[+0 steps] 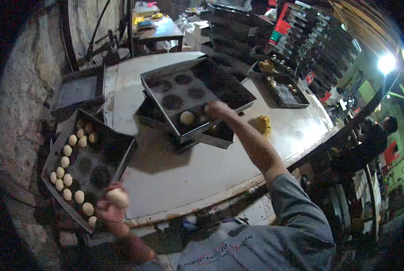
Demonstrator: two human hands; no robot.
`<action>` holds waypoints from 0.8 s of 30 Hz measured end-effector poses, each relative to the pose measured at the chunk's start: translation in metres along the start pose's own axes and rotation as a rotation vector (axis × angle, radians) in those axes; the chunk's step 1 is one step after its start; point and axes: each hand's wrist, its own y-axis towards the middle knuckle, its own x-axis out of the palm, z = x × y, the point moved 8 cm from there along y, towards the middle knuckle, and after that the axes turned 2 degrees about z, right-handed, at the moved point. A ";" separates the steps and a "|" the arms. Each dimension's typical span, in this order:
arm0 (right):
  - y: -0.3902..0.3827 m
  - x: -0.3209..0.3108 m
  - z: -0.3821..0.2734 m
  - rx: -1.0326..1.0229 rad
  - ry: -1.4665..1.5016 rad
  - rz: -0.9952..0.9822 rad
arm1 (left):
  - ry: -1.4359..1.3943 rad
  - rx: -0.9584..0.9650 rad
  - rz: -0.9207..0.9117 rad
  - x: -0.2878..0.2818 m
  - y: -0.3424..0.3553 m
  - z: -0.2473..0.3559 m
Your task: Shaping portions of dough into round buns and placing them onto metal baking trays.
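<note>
My left hand (111,212) holds a pale dough ball (119,197) at the right edge of a dark metal tray (125,156), whose left part holds several similar balls (67,179). My right hand (216,109) reaches into an upper metal tray (153,97) with dark round marks on its base. Its fingers are curled, and what they hold, if anything, is hidden. Just left of them sits one dough ball (187,118). This tray rests on another tray (217,139) on the white table (174,180).
At the back right are more trays (297,101) with dough balls, beside a yellow crumbly pile (264,125). An empty-looking tray (77,90) stands by the rough left wall (30,99). A dark rack (229,31) and small table (156,31) stand behind. A person (369,140) is at the right.
</note>
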 end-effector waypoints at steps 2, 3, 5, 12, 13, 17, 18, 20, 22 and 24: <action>-0.036 -0.033 -0.011 -0.297 -0.472 0.644 | 0.206 -0.266 -0.207 0.002 -0.002 -0.092; -0.086 -0.042 -0.031 -0.530 -0.757 1.220 | 0.381 -0.297 -0.151 -0.030 -0.004 -0.125; -0.113 -0.063 -0.053 -0.512 -0.462 0.969 | 0.746 -0.249 -0.174 -0.074 -0.042 -0.166; -0.420 0.020 0.162 -0.108 0.793 0.493 | 0.950 -0.967 -0.309 -0.123 -0.169 -0.461; -0.472 0.054 0.203 -0.066 0.799 0.535 | 1.026 -1.027 -0.382 -0.123 -0.189 -0.487; -0.685 0.118 0.286 0.673 0.634 0.507 | 1.226 -1.317 -0.566 -0.161 -0.230 -0.560; -0.720 0.109 0.289 0.813 0.697 0.524 | 1.257 -1.304 -0.619 -0.184 -0.231 -0.575; -0.771 0.119 0.319 0.909 0.726 0.611 | 1.330 -1.383 -0.764 -0.208 -0.237 -0.609; -0.786 0.089 0.325 0.953 0.691 0.789 | 1.371 -1.401 -0.711 -0.208 -0.236 -0.645; -0.777 0.096 0.349 1.059 0.993 0.857 | 1.256 -1.253 -0.628 -0.201 -0.236 -0.681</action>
